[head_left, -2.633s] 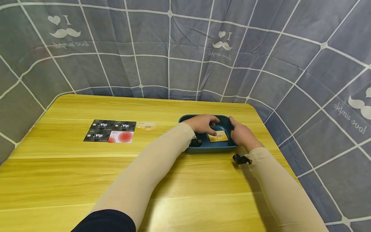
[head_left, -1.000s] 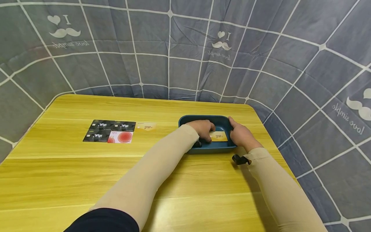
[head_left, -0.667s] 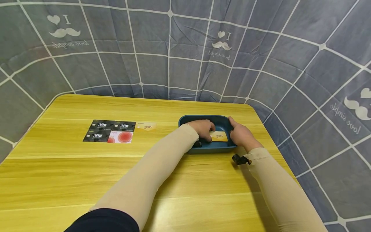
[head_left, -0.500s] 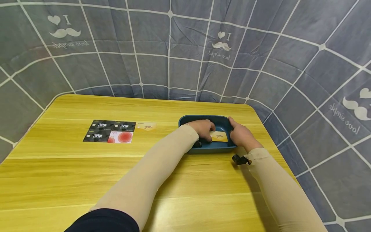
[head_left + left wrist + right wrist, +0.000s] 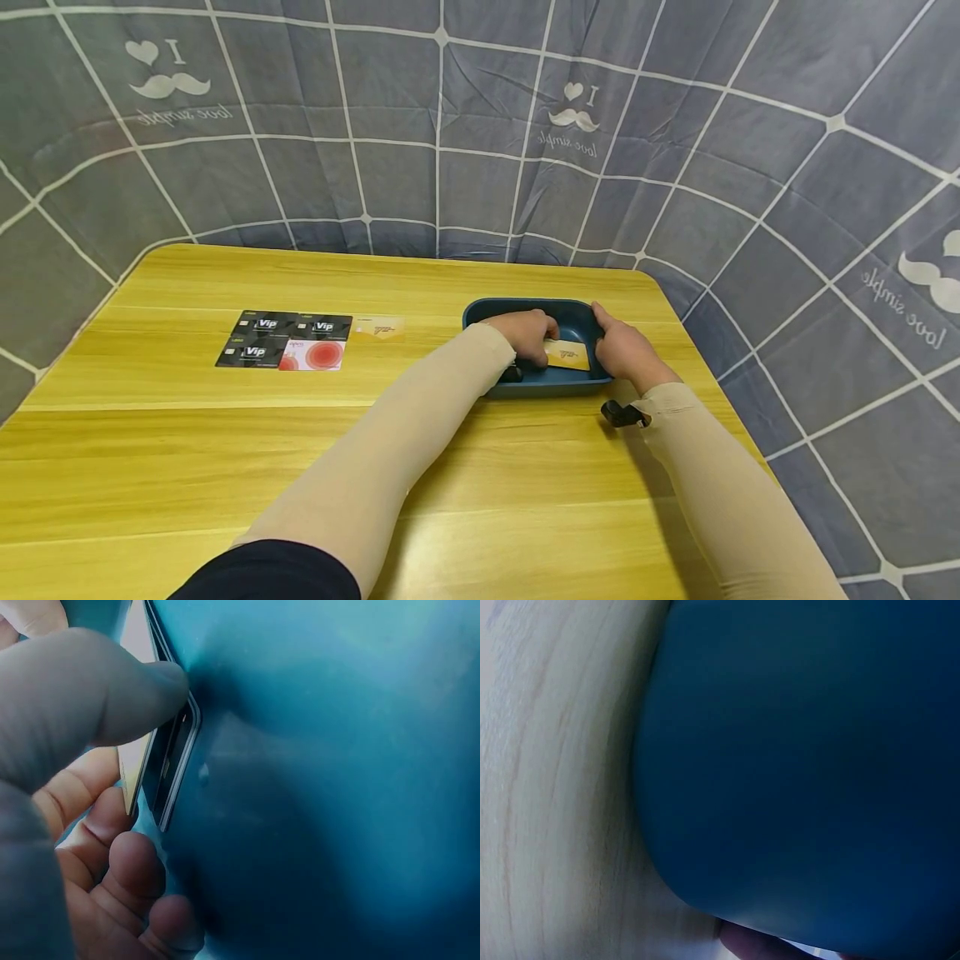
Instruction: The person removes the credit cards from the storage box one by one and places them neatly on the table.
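A blue tray [image 5: 555, 388] stands at the right of the table. Inside it, my left hand [image 5: 527, 335] pinches a gold card [image 5: 567, 355] at its left edge. In the left wrist view the thumb lies across the edge of the tilted gold card [image 5: 133, 769], with fingers on its other side. Dark-edged cards [image 5: 178, 742] lean just beside it; how many is hard to tell. My right hand [image 5: 630, 350] grips the tray's right end, thumb at the rim. The right wrist view shows mostly the tray's outer wall [image 5: 795, 772] and a bit of finger [image 5: 750, 945].
On the left of the yellow wooden table [image 5: 315, 467] lie several cards: black Vip cards [image 5: 253, 352], a pink card with red circles [image 5: 311, 355] and a pale gold card [image 5: 378, 329]. A grey checked curtain [image 5: 480, 183] surrounds the table's back and sides.
Since the earliest frame my left hand has come down to the right onto the gold card, fingers closing at its left edge. The gold card now tilts slightly. The right hand has stayed put.
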`<state>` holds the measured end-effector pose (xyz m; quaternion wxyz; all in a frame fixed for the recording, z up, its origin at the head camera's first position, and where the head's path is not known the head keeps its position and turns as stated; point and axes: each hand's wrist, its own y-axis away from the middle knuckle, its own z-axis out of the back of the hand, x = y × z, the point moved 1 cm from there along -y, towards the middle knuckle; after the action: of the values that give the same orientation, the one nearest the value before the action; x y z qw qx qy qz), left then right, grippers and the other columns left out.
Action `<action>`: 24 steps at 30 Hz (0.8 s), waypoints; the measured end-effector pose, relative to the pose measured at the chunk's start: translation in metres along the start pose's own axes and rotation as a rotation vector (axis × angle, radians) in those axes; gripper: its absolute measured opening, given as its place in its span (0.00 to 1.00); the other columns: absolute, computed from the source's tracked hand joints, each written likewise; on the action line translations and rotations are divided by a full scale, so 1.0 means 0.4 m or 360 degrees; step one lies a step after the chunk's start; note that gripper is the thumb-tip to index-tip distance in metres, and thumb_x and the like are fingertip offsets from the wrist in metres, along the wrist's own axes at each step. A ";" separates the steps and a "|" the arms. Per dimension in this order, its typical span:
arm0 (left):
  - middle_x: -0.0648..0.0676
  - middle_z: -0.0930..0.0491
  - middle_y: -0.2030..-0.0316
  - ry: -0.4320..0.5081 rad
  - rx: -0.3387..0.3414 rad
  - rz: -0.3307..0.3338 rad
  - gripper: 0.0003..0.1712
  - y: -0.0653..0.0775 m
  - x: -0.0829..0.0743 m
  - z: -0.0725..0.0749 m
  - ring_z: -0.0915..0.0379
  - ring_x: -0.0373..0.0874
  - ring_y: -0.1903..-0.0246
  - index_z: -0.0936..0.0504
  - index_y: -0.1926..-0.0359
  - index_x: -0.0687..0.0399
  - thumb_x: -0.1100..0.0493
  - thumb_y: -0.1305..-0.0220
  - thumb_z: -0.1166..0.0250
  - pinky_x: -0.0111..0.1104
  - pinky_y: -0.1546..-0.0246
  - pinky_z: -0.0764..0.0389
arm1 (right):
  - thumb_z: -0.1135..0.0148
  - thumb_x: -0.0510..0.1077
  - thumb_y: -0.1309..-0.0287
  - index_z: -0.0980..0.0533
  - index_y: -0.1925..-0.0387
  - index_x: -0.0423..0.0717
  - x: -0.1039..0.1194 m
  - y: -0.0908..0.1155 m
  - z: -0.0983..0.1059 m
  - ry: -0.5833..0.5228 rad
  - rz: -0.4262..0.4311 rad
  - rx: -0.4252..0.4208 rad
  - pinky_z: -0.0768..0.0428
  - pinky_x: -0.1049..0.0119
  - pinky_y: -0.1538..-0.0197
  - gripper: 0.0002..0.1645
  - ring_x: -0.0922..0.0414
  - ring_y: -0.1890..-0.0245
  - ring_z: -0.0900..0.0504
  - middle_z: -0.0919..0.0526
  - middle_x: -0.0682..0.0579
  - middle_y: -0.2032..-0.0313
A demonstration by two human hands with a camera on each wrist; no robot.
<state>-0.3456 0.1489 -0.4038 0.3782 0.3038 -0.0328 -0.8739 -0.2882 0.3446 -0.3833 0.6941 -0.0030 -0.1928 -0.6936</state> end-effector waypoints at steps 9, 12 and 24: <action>0.55 0.26 0.36 0.0010 -0.0022 -0.0003 0.34 0.001 -0.002 0.004 0.24 0.45 0.50 0.23 0.30 0.51 0.54 0.35 0.27 0.36 0.43 0.21 | 0.57 0.37 0.25 0.58 0.14 0.49 -0.003 -0.006 0.005 -0.0004 -0.0007 0.0005 0.27 0.59 0.63 0.44 0.44 0.61 0.19 0.36 0.32 0.23; 0.54 0.25 0.36 -0.0007 -0.0031 -0.0008 0.33 0.002 -0.004 0.005 0.25 0.44 0.50 0.23 0.30 0.50 0.53 0.35 0.26 0.36 0.43 0.21 | 0.57 0.36 0.26 0.58 0.14 0.48 -0.002 -0.002 0.007 0.0000 -0.0002 0.0005 0.27 0.59 0.62 0.44 0.44 0.60 0.19 0.36 0.32 0.23; 0.57 0.27 0.32 -0.0008 0.0002 -0.0026 0.36 0.008 -0.014 0.010 0.24 0.45 0.45 0.25 0.27 0.53 0.56 0.35 0.29 0.37 0.38 0.22 | 0.57 0.36 0.26 0.57 0.14 0.49 0.003 0.015 0.017 -0.0005 -0.0026 -0.0002 0.25 0.56 0.57 0.44 0.38 0.43 0.19 0.36 0.33 0.23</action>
<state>-0.3428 0.1497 -0.3968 0.3706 0.3021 -0.0319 -0.8777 -0.2840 0.3455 -0.3753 0.6881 -0.0030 -0.1934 -0.6994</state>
